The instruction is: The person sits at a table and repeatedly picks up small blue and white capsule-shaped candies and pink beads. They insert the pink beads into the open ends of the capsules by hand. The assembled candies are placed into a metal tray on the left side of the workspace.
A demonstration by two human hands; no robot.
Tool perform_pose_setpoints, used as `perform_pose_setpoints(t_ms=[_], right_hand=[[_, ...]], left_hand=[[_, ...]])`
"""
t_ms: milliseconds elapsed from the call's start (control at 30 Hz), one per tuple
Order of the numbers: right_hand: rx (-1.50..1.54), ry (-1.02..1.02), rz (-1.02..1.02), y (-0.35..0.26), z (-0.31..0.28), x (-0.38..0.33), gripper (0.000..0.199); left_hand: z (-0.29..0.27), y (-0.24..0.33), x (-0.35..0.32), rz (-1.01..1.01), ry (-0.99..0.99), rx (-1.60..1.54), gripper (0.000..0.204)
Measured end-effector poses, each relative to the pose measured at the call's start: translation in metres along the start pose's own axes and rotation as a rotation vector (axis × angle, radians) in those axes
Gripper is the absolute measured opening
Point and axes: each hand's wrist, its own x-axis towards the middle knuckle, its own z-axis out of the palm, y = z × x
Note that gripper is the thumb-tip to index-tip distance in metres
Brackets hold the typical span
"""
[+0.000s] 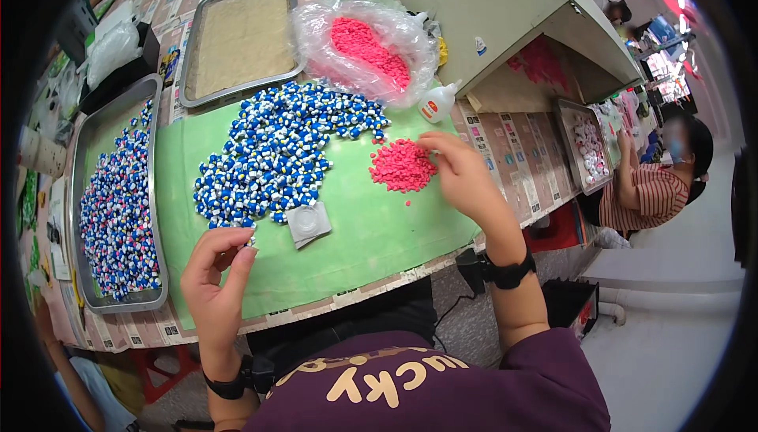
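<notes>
My left hand [217, 282] pinches a small blue-and-white piece [252, 239] between thumb and fingertips, mostly covered by them. Just beyond lies a big heap of similar blue-and-white pieces [272, 144] on a green cloth [355, 234]. A small grey square block [308, 224] rests by the heap's near edge. To the right is a small pile of pink bits [401, 165]. My right hand [466, 175] reaches to that pile's right edge, fingers bent and somewhat apart, with nothing visible in them.
A metal tray [163, 266] of finished-looking pieces stands at left. Behind are a larger tray [237, 45], a clear plastic bag [316, 29] of pink bits and a white squeeze bottle [439, 103]. A grey metal cabinet [489, 5] stands back right. Another person [651, 187] sits at far right.
</notes>
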Motion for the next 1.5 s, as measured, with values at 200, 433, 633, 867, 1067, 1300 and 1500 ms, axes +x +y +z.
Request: perform_pose_setpoints(t_ms=[200,433,633,867,1067,1300,1500], right_hand=[[0.006,0.093,0.0,0.004,0.008,-0.03,0.035],[0.092,0.065,0.055,-0.034,0.007,-0.041,0.019],[-0.002,-0.068,-0.106,-0.037,0.019,-0.038,0.01],[-0.095,-0.218,-0.196,-0.023,0.009,-0.024,0.008],[-0.002,-0.18,-0.294,-0.012,0.018,-0.022,0.008],[-0.049,-0.315,-0.346,-0.001,0.01,-0.021,0.011],[0.025,-0.071,-0.503,-0.003,0.019,-0.025,0.01]], left_hand=[[0.01,0.004,0.004,-0.013,0.002,-0.109,0.017],[0.006,0.007,0.002,-0.019,-0.016,-0.142,0.02],[0.003,0.004,0.0,-0.037,-0.018,-0.153,0.022],[0.004,0.006,-0.001,0.001,0.026,-0.118,0.023],[-0.009,-0.014,-0.006,-0.005,0.001,0.014,0.025],[-0.009,-0.003,-0.004,0.061,0.019,0.036,0.028],[0.024,0.003,-0.002,0.039,-0.123,0.018,0.02]])
